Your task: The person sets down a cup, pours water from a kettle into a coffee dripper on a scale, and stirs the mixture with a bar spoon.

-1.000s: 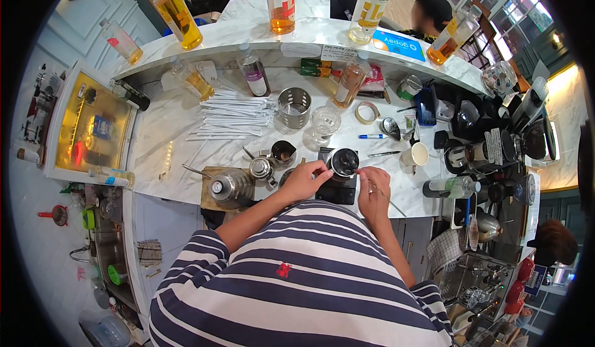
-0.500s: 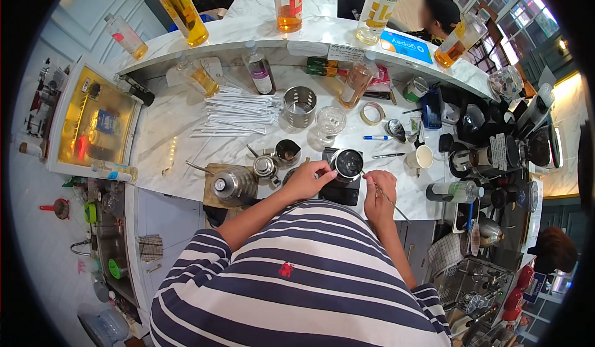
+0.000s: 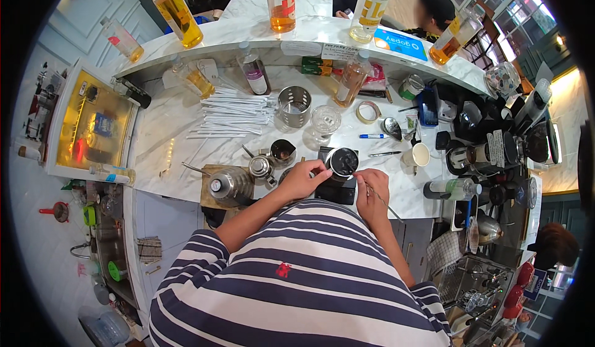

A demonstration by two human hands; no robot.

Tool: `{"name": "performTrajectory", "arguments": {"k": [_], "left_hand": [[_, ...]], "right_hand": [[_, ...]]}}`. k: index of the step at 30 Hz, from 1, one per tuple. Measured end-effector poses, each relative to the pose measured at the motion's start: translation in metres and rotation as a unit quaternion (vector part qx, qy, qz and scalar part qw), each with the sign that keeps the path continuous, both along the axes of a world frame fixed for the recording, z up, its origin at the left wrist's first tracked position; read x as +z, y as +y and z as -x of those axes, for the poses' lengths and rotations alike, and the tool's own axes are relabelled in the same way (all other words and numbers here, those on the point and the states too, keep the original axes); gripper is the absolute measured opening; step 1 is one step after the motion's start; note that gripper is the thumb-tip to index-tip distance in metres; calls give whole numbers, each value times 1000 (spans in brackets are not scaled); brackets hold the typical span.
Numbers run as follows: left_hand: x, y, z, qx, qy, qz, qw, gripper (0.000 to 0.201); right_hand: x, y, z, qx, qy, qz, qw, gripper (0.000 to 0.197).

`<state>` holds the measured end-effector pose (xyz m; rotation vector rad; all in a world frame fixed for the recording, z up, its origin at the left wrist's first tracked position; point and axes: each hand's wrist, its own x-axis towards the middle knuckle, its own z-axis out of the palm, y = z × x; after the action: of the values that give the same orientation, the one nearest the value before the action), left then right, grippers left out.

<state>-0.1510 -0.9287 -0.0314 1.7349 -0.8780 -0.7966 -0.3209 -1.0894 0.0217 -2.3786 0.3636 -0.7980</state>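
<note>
A round metal cup (image 3: 341,162) with dark contents stands on a flat black scale (image 3: 336,192) at the counter's front edge. My left hand (image 3: 304,179) pinches the near left side of its rim between thumb and fingers. Close by on the right, my right hand (image 3: 373,192) grips a long thin metal spoon (image 3: 389,210). Its handle sticks out below the hand toward the lower right, while its other end reaches into the cup. What the spoon's tip touches is hard to make out against the dark contents.
Left of the cup are a steel gooseneck kettle (image 3: 228,186), a small metal pot (image 3: 261,167) and a dark-filled pitcher (image 3: 283,151). Behind stand a clear glass (image 3: 325,120) and a perforated steel holder (image 3: 294,106). A paper cup (image 3: 417,155) sits to the right, near a marker (image 3: 373,137).
My right hand and the spoon have shifted slightly left, nearer the cup. The whole view has also moved a little. My left hand keeps its pinch on the rim.
</note>
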Motion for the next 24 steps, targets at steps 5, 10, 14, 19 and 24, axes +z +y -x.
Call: {"name": "performTrajectory", "arguments": {"k": [5,10,14,19,24], "left_hand": [[9,-1,1,5,10,-20,1000,29],[3,1,1,9,6,-10,1000,29],[5,0,1,2,23,-11,1000,28],[5,0,1,2,17,-7,1000,27],[5,1,1,11,12,-11,1000,27]], "right_hand": [[-1,-7,8,-42,6,-3,999,9],[-7,-3,5,-3,5,-2,1000,9],[-6,-4,7,-38,3,-21,999,11],[-11,-2,7,-42,-16,-8,999,9],[-7,0,4,-50,-7,-23,998,8]]}}
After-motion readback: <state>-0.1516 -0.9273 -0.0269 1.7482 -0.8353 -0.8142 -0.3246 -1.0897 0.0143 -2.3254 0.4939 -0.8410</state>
